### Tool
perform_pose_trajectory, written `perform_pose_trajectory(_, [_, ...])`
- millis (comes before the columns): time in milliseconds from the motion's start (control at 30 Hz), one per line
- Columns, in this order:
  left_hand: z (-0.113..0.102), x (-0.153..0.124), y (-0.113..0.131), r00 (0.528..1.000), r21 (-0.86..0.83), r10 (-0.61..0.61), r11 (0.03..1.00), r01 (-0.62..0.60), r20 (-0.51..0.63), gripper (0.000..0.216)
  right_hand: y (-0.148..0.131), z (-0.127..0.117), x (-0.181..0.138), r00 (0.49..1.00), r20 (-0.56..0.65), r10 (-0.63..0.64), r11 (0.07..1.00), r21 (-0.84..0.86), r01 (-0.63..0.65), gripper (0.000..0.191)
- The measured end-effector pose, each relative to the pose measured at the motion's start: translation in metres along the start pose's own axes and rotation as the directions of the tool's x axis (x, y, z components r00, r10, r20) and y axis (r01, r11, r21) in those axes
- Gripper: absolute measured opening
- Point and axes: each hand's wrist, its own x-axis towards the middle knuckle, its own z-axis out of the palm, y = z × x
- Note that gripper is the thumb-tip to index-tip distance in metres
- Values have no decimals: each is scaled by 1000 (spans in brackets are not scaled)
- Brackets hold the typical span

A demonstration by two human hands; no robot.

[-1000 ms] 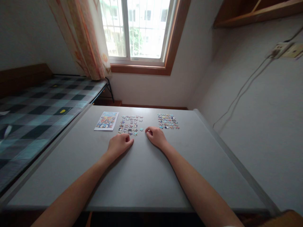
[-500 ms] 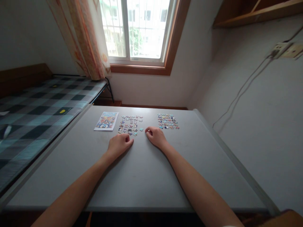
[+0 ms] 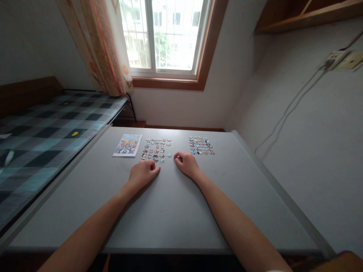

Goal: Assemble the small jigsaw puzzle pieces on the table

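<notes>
My left hand [image 3: 142, 172] rests on the grey table, its fingers loosely curled and its thumb held apart. It lies just in front of a left group of jigsaw puzzle pieces [image 3: 157, 146] and shows nothing in its grasp. My right hand [image 3: 186, 163] rests on its side with the fingers curled in toward the thumb; whether a small thing is between the fingertips cannot be made out. Just left of those fingertips, a single light-blue puzzle piece [image 3: 169, 155] lies apart. Behind my right hand, more puzzle pieces [image 3: 200, 145] sit close together in rows.
A colourful picture sheet [image 3: 127, 145] lies left of the pieces on the table [image 3: 164, 211]. A bed with a checked mattress [image 3: 56, 128] stands along the left. Ahead are a window [image 3: 172, 37] and curtain [image 3: 102, 49]. A cable [image 3: 286, 113] hangs on the right wall.
</notes>
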Motion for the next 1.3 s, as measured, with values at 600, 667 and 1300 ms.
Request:
perform_pose_trajectory(600, [1,0,1,1000,-7,-5,1000,5,4,35,-5,-5,6,999,52,9,1000,3,-10,21])
perform_pose_trajectory(667, [0,0,1,1000,-2,-5,1000,5,8,35,-8,-9,16,996,91,-10,1000,28,8,22])
perform_pose_trajectory(1300, [0,1,0,999,-10,-11,1000,12,39,35,-24,24,139,982,158,107,992,-77,-95,13])
